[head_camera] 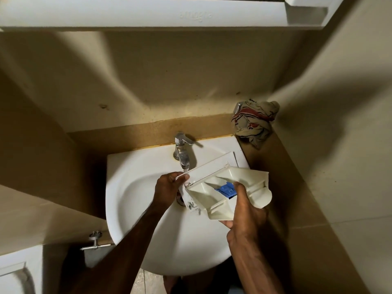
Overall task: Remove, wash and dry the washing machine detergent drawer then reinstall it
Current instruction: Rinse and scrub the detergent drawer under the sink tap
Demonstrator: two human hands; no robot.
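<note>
The cream detergent drawer, with a blue insert in its middle compartment, is held tilted over the white sink. My left hand grips the drawer's front panel at its left end, just under the chrome tap. My right hand holds the drawer's body from below, thumb pressed beside the blue insert. A thin stream of water falls from the tap spout near my left fingers.
A crumpled striped cloth hangs on a wall fitting right of the sink. A white cabinet overhangs above. A metal valve sticks out low on the left wall. Beige walls close in on both sides.
</note>
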